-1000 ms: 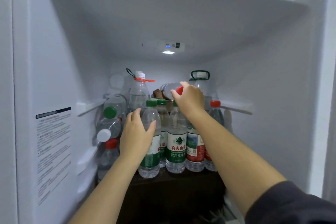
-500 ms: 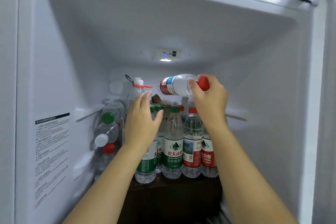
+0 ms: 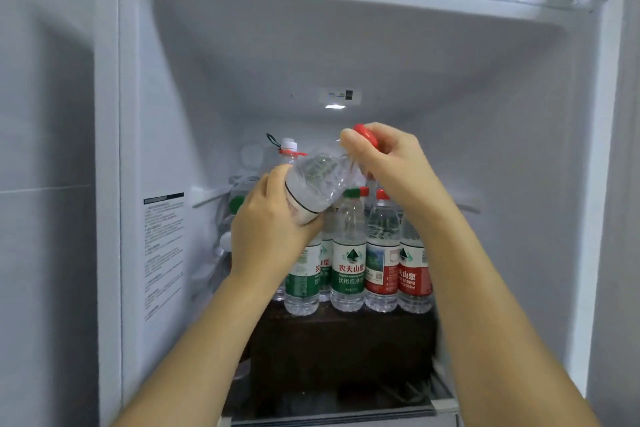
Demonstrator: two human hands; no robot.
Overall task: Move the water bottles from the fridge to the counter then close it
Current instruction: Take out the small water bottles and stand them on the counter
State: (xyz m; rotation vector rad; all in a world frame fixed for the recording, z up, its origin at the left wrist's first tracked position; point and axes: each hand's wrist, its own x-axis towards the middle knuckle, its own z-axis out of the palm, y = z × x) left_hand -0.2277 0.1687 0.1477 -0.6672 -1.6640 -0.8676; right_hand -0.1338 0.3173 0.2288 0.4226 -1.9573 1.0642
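Note:
A clear water bottle with a red cap (image 3: 317, 180) is held tilted in front of the open fridge (image 3: 166, 114). My right hand (image 3: 391, 163) grips its neck and cap, while my left hand (image 3: 268, 232) wraps around its labelled body. Behind the hands, several upright bottles stand in a row on a dark box (image 3: 341, 347): a green-label bottle (image 3: 348, 253), a red-label bottle (image 3: 381, 253) and another red-label one (image 3: 414, 267). A larger bottle with a white cap (image 3: 288, 146) stands at the back.
More bottles lie stacked on their sides at the left of the shelf, one with a green cap (image 3: 236, 202). A printed sticker (image 3: 162, 250) covers the left inner wall. The fridge light (image 3: 335, 107) glows above. A glass shelf edge (image 3: 332, 416) runs along the bottom.
My right hand has drawn the red-capped bottle out and down toward me. My left hand has left the green-label bottle and taken hold of this bottle's body.

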